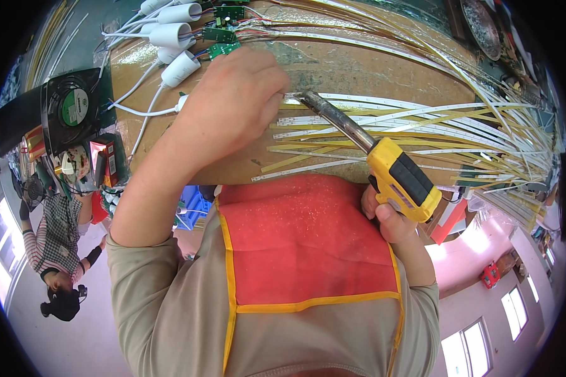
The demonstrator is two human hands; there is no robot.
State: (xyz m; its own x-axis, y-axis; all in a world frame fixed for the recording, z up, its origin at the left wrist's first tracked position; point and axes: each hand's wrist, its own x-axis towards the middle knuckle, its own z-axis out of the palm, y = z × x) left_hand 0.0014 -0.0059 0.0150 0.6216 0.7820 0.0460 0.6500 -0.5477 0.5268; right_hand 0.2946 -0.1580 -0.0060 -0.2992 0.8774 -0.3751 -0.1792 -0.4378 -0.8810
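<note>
My right hand [385, 217] grips a yellow and black soldering gun [409, 182]. Its dark metal tip meets or nearly meets the near end of a white LED strip [339, 99], just off my left fingertips. My left hand [240, 91] is closed above the bench, and whatever its fingers pinch is hidden beneath them. A white cable [148, 112] runs under that wrist. Just beyond the hand lie green circuit boards [223, 49] wired to white cylindrical housings [181, 68].
Many loose white and yellow LED strips [509, 135] fan across the right side of the bench [333, 69]. At left stand a black fan [72, 107] and a small red and black box [104, 160]. Another person [60, 245] is at far left.
</note>
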